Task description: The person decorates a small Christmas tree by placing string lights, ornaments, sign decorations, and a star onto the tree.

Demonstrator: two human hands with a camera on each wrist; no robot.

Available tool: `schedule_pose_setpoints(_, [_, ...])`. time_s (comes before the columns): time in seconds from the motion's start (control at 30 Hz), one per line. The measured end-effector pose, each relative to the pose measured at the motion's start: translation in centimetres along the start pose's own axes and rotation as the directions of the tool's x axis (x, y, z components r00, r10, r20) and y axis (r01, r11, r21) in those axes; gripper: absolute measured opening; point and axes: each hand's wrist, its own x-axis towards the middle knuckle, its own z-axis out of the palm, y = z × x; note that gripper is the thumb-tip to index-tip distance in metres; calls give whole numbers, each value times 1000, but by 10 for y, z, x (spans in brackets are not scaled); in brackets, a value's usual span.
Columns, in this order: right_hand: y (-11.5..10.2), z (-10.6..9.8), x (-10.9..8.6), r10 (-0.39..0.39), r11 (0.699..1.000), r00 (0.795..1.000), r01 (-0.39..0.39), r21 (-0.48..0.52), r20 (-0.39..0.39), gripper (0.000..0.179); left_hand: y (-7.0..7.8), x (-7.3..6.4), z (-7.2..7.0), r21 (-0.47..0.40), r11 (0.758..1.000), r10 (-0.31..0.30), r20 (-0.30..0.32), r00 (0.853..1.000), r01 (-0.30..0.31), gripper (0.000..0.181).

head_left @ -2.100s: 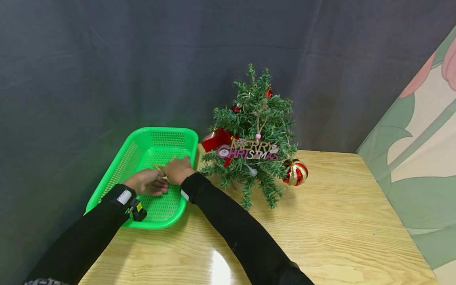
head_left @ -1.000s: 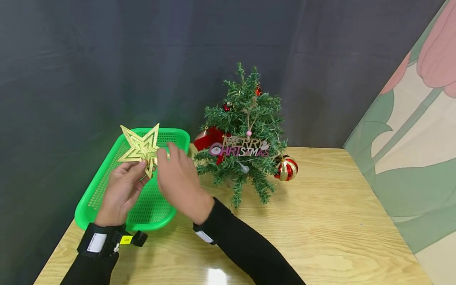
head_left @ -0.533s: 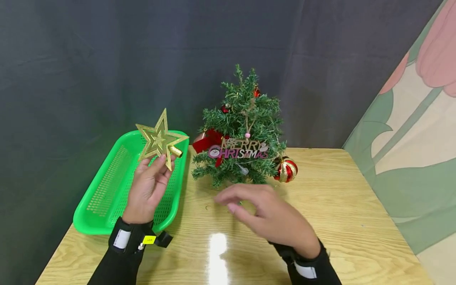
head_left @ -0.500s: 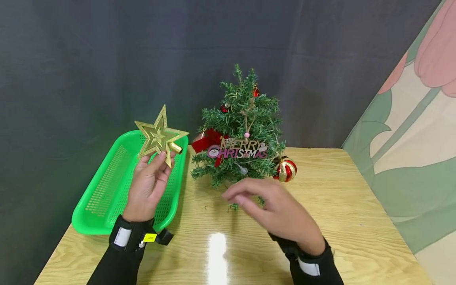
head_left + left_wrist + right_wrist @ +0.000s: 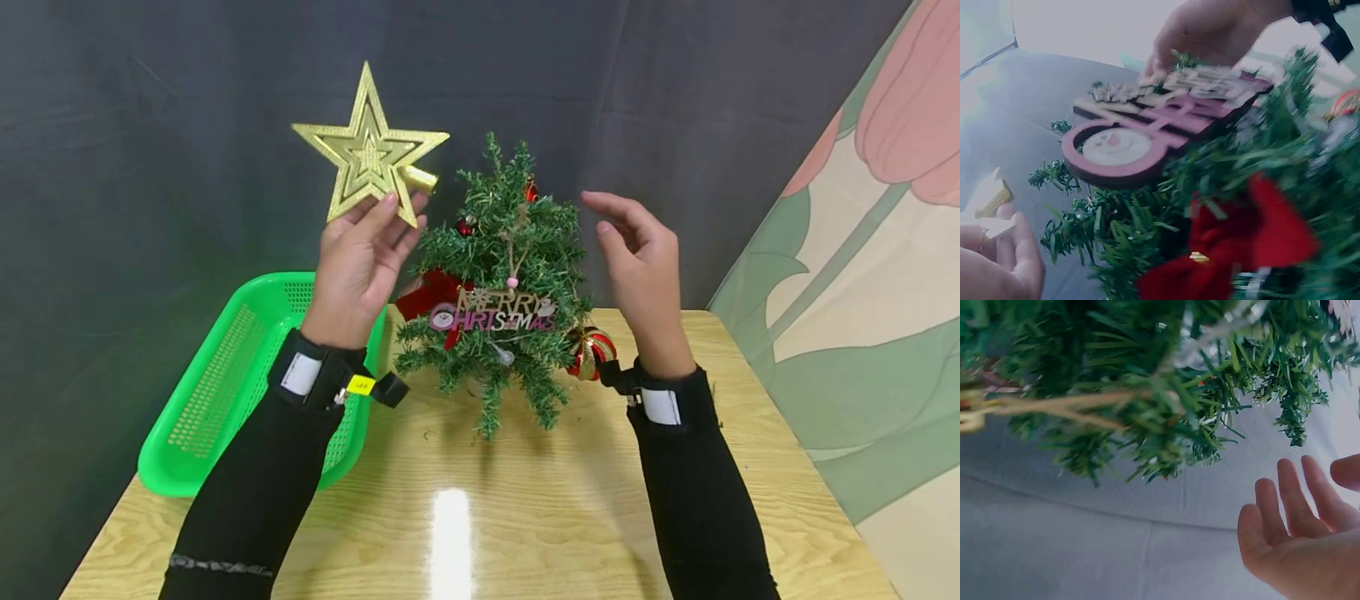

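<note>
My left hand pinches a gold star tree topper by its lower points, thumb in front. The star's short tube sticks out to the right behind it. The star is up to the left of the small Christmas tree, level with the tree's tip and apart from it. To the right of the tree my right hand is raised, fingers loosely bent and holding nothing. In the right wrist view its fingers are spread near the branches. A Merry Christmas sign hangs on the tree's front.
A green plastic basket stands on the wooden table at left, partly behind my left arm. The tree carries a red bow and a red and gold striped bauble. A dark cloth hangs behind.
The left hand lifted the star out of the basket, then up and right toward the tree's top. My right hand left the star and moved to the tree's right side, then rose.
</note>
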Motion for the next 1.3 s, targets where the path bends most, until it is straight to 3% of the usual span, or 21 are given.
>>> schedule_pose_setpoints(0.1, [-2,3,13,15,999,999,-17,42,43,30,2,10,14,78,997,3,32,999,-5,7])
schedule_pose_setpoints(0.2, [-5,6,22,20,999,997,-22,37,77,30,5,17,24,159,986,46,66,997,-56,6])
schedule_pose_setpoints(0.3, [-6,8,31,24,999,995,-28,37,93,30,5,21,34,229,967,91,91,992,-110,15])
schedule_pose_setpoints(0.4, [-7,9,41,18,997,994,-25,71,104,29,4,26,44,264,956,96,133,987,-128,30])
schedule_pose_setpoints(0.57, [-13,16,56,-15,993,994,2,120,106,27,1,29,58,331,925,106,241,965,-184,33])
schedule_pose_setpoints(0.67, [-19,22,65,-28,991,995,16,130,95,27,1,30,64,370,901,127,269,955,-225,33])
schedule_pose_setpoints(0.9, [-29,30,83,-33,975,997,16,220,74,27,1,33,73,501,815,166,282,945,-292,34])
schedule_pose_setpoints(0.93, [-29,30,84,-35,971,997,17,239,69,25,0,33,75,501,813,165,289,943,-295,33])
schedule_pose_setpoints(1.13, [-30,29,82,-14,939,1000,15,343,-4,10,-6,33,83,566,742,165,364,917,-358,31])
schedule_pose_setpoints(1.3, [-25,27,80,-9,934,1000,14,358,-15,10,-7,33,84,631,664,159,406,900,-402,30])
